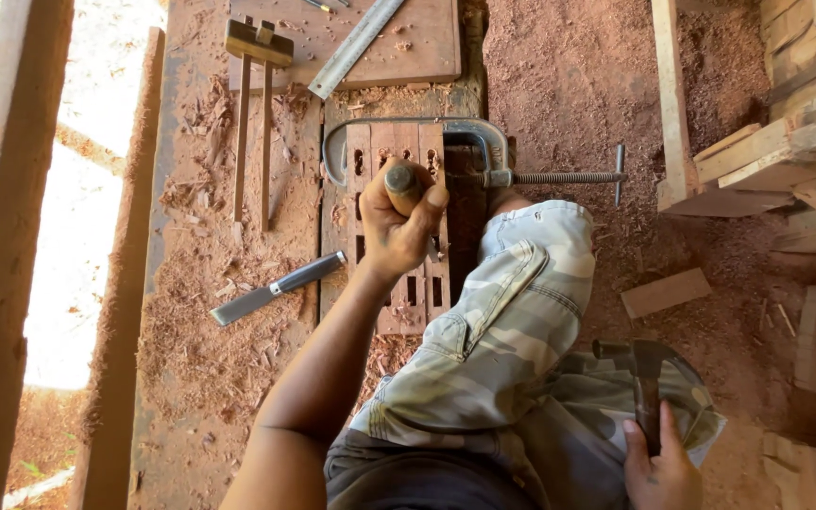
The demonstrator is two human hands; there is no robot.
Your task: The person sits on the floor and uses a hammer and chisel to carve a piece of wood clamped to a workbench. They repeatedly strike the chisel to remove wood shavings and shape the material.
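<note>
The left hand (399,222) is wrapped tight around the wooden handle of a chisel (401,179), thumb over the butt end, the tool standing upright on a slotted wooden workpiece (399,151). That piece lies on the tabletop (191,312) and shows several rows of small cut mortises; its far end sits inside a metal clamp (484,151) whose screw sticks out to the right. The left forearm reaches straight forward from the body, wrist bent down over the work. A knee in camouflage shorts (521,312) rests just beside the workpiece.

The right hand (661,467) hangs low by the thigh, fingers curled around the handle of a hammer (644,368), head pointing away from the body.

Further out, a second chisel (276,288) lies loose in shavings left of the workpiece. A marking gauge (255,94) and a steel ruler (356,47) lie beyond it.
</note>
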